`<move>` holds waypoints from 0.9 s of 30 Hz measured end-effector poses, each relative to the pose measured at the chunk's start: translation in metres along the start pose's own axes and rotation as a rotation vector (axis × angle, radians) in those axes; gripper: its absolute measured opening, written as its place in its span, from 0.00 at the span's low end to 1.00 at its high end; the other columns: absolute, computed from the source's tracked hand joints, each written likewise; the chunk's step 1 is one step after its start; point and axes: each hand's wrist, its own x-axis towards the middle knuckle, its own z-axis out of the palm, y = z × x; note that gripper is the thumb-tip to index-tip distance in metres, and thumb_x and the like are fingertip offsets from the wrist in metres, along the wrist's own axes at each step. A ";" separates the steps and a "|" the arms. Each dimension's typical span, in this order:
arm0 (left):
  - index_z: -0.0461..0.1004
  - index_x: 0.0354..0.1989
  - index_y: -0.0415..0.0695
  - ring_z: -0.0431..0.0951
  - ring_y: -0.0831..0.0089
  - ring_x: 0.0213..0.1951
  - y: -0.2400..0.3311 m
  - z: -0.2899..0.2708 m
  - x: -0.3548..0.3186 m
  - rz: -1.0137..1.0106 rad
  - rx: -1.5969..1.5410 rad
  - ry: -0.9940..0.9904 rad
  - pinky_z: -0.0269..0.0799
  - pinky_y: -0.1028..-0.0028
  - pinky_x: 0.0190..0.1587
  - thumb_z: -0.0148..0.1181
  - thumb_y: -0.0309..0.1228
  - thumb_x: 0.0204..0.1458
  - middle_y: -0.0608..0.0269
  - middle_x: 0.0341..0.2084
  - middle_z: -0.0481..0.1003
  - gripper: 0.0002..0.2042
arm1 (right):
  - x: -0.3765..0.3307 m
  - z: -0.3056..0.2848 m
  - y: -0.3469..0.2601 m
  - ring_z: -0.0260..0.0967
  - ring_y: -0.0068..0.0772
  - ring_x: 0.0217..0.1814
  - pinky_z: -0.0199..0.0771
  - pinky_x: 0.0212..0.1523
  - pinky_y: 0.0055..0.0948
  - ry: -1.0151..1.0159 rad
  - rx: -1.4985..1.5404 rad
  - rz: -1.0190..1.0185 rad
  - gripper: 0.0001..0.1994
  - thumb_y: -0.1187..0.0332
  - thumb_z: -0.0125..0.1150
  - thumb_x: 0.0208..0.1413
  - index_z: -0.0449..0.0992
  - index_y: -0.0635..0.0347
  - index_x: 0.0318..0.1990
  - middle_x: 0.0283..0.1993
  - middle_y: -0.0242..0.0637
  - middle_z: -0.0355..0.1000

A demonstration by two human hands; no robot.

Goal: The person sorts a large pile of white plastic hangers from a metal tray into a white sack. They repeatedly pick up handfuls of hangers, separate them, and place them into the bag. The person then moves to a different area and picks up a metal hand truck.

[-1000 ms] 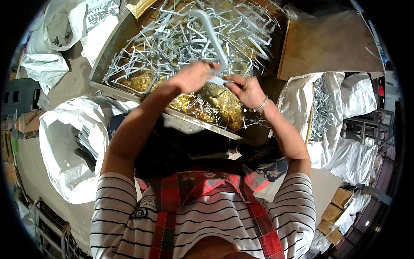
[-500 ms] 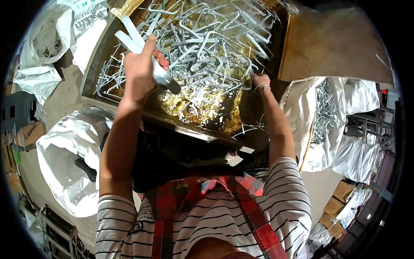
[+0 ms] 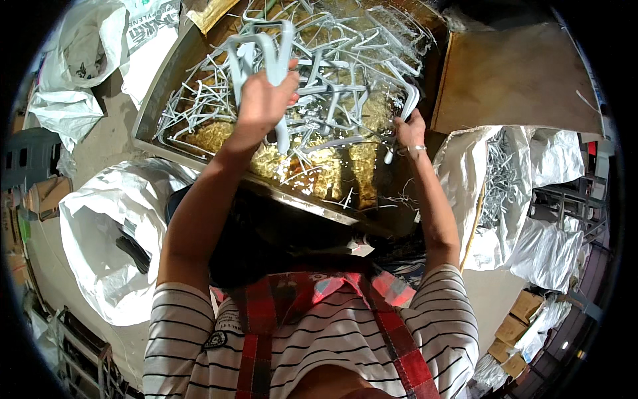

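My left hand (image 3: 268, 100) is closed round several bent grey strips (image 3: 268, 56), which stick up above its fingers, one end hanging below the palm. Over at the right side of the tub, my right hand (image 3: 410, 130) grips another bent grey strip (image 3: 410, 101), angled upward. Beneath both hands is a large tub (image 3: 153, 100) of shallow, glittering yellowish water. Many loose grey bent pieces (image 3: 199, 100) lie tangled in it, thickest in the middle and toward the far side. What the strips are made of, I cannot tell.
White sacks stand around: an open sack (image 3: 113, 246) at the left, and a sack of small grey pieces (image 3: 500, 183) at the right. A brown board (image 3: 518, 80) adjoins the tub's right side. Cardboard boxes (image 3: 518, 319) sit lower right; a metal frame (image 3: 86, 352) is lower left.
My left hand has moved right over the tub, and its strips now point more upward. My right hand, lower at the tub's side before, now shows a strip held up in it.
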 end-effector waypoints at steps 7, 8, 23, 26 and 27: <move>0.64 0.56 0.47 0.68 0.77 0.49 0.015 0.019 -0.012 0.127 0.195 -0.385 0.63 0.75 0.51 0.54 0.33 0.53 0.66 0.53 0.66 0.21 | -0.070 -0.077 -0.199 0.55 0.18 0.26 0.61 0.26 0.21 -0.418 -0.329 -0.275 0.07 0.78 0.56 0.47 0.64 0.67 0.33 0.24 0.30 0.61; 0.64 0.56 0.46 0.70 0.74 0.47 0.010 0.020 -0.011 0.178 0.161 -0.449 0.65 0.72 0.50 0.54 0.36 0.52 0.62 0.48 0.69 0.21 | -0.076 -0.084 -0.221 0.55 0.18 0.27 0.61 0.26 0.21 -0.492 -0.424 -0.400 0.07 0.79 0.54 0.46 0.64 0.67 0.33 0.24 0.28 0.59; 0.75 0.34 0.37 0.72 0.77 0.27 0.015 0.001 -0.026 0.153 0.128 -0.358 0.67 0.77 0.33 0.66 0.32 0.39 0.62 0.26 0.75 0.15 | -0.046 -0.064 -0.254 0.62 0.13 0.32 0.65 0.33 0.16 -0.584 -0.078 -0.360 0.17 0.75 0.64 0.43 0.70 0.65 0.43 0.34 0.26 0.69; 0.75 0.35 0.36 0.72 0.78 0.29 0.007 -0.005 -0.021 0.090 0.031 -0.356 0.67 0.77 0.35 0.66 0.33 0.39 0.62 0.27 0.75 0.16 | -0.036 -0.069 -0.249 0.63 0.15 0.30 0.65 0.31 0.16 -0.651 0.078 -0.263 0.20 0.66 0.63 0.46 0.69 0.68 0.45 0.33 0.28 0.69; 0.75 0.35 0.36 0.72 0.78 0.30 0.006 -0.008 -0.021 0.068 -0.006 -0.375 0.66 0.78 0.35 0.67 0.32 0.40 0.62 0.27 0.75 0.15 | -0.035 -0.069 -0.242 0.63 0.15 0.29 0.65 0.30 0.16 -0.696 0.239 -0.120 0.20 0.62 0.62 0.48 0.70 0.68 0.45 0.33 0.28 0.69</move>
